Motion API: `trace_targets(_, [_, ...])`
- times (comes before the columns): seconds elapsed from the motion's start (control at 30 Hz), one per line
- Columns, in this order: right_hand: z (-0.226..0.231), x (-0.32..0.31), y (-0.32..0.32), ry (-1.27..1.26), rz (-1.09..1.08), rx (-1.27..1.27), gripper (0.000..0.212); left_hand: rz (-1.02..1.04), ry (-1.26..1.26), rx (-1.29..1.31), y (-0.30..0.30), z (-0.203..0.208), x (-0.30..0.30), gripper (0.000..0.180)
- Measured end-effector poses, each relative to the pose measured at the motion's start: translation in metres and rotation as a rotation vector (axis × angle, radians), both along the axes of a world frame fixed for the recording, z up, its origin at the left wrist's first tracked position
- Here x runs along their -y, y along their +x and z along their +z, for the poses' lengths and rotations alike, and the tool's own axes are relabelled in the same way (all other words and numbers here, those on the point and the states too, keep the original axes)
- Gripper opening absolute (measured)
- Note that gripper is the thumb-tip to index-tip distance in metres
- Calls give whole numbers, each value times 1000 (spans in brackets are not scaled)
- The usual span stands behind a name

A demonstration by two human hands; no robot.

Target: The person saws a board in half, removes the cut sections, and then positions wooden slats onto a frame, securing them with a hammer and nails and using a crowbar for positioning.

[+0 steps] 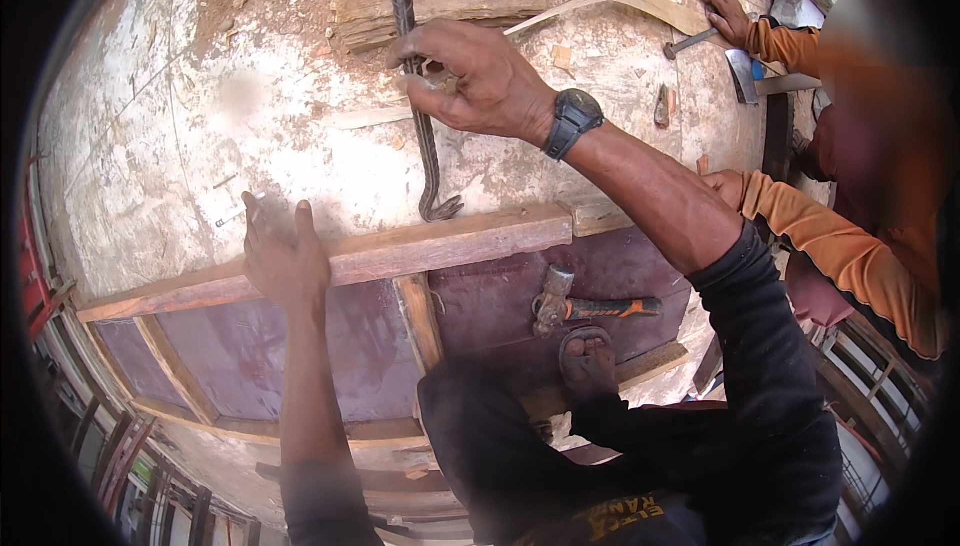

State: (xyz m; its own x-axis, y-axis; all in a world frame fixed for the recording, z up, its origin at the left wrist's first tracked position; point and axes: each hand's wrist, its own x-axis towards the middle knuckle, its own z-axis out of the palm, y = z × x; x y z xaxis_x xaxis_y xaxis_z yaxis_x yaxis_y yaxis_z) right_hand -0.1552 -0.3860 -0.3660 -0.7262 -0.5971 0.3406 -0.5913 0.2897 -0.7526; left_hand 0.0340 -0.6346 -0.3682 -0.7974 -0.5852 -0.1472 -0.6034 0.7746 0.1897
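Observation:
A dark ribbed pry bar [424,136] with a bent, forked lower end stands over the long wooden beam of a panel frame [450,244]. My right hand [485,81], with a black watch on its wrist, has its thumb and fingers closed on the bar's shaft. The claw end sits just behind the beam, close to its upper edge. Farther left, my left hand [290,261] lies on the same beam, its thumb and forefinger stretched apart and holding nothing I can see. A thin, pale nail-like piece [232,219] lies near its fingertips.
Inside the frame a hammer [600,307] with an orange-and-black handle lies beside my sandalled foot [588,356]. At right, a co-worker's hand [722,8] is near another hammer [690,43] and a hatchet [742,76]. A wooden plank [440,4] lies at the back.

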Motion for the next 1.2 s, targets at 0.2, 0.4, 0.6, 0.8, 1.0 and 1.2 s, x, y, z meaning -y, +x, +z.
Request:
trace_targets(0.2, [-19, 58, -1, -713, -207, 718, 36, -78, -33, 4, -1, 1, 9, 74])
trace_targets(0.4, [2, 21, -29, -693, -57, 1163, 25, -44, -8, -6, 0, -5, 9, 74])
trace_targets(0.6, [-17, -11, -17, -967, -151, 1564, 45, -57, 8, -40, 0, -5, 8, 74])
trace_targets(0.8, [-30, -33, -13, -1076, 25, 1683, 55, -67, 60, -47, 1, -7, 7, 72])
trace_targets(1.0, [-23, -32, -13, -1097, -28, 1701, 59, -51, 112, -39, 0, -6, 6, 73])
trace_targets(1.2, [-1, -27, 10, -994, -230, 1285, 60, -61, 143, -69, 4, -11, 10, 74])
